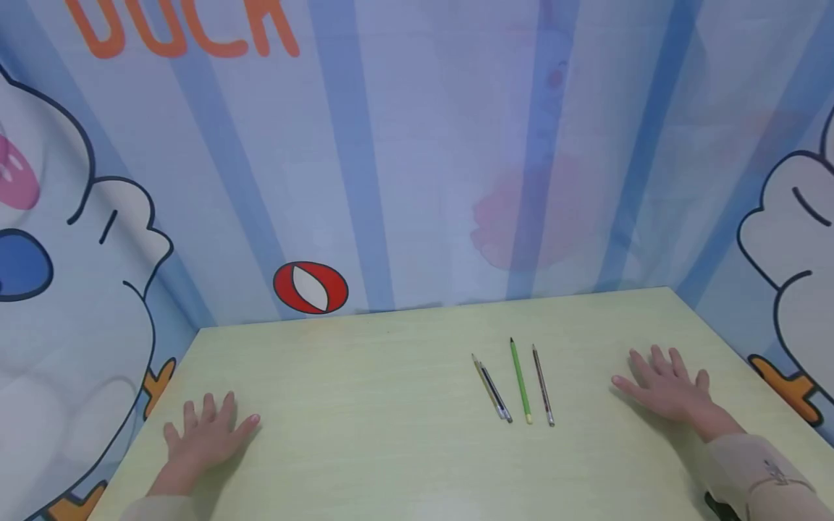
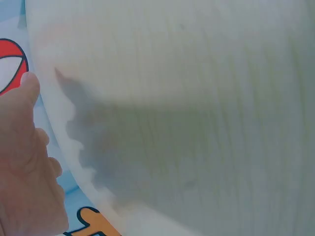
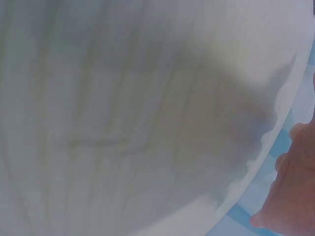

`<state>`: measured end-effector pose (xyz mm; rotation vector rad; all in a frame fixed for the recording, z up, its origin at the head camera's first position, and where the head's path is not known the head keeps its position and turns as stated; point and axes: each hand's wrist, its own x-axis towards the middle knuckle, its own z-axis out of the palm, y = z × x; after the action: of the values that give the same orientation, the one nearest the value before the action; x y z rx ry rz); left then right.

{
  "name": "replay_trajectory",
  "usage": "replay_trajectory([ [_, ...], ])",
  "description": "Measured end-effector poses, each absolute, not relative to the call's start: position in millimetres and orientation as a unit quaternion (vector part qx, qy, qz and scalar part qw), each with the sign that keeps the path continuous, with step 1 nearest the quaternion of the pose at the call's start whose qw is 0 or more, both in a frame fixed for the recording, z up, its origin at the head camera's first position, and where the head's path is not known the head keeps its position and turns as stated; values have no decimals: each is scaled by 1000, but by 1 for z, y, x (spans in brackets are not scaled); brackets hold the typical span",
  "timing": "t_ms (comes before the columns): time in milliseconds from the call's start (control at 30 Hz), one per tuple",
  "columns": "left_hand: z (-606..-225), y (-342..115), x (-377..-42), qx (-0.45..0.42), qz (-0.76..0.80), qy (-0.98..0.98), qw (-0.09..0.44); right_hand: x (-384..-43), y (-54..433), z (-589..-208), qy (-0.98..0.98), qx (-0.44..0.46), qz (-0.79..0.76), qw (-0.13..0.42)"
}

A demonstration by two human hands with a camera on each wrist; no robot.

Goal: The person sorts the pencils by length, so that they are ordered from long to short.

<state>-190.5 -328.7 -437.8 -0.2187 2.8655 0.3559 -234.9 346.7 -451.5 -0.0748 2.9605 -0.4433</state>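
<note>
My left hand [image 1: 207, 438] is at the left side of the table with its fingers spread, holding nothing. Over on the right, my right hand [image 1: 671, 391] has its fingers spread too and is also without anything in it. Nearest to the right hand is a dark reddish-brown pencil [image 1: 543, 383]. Beside that lies a green pencil [image 1: 520, 380], its dark tip pointing away from me. Further left, a dark pen [image 1: 496, 394] lies against another slim writing stick [image 1: 485, 383], whose kind I cannot tell. Both wrist views show a hand's shadow on the tabletop.
The pale wooden table [image 1: 365, 449] ends at a blue striped backdrop [image 1: 423, 181] with cartoon ducks on both sides. A red and white ball [image 1: 310, 287] is printed on it. A small dark object [image 1: 719, 506] shows beneath the right sleeve.
</note>
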Motion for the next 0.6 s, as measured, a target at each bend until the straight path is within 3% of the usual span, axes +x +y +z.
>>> replay_trajectory([
  [600,-442,-248,-214,9,111,992,67,-238,315,-447,987,-62,-142,44],
])
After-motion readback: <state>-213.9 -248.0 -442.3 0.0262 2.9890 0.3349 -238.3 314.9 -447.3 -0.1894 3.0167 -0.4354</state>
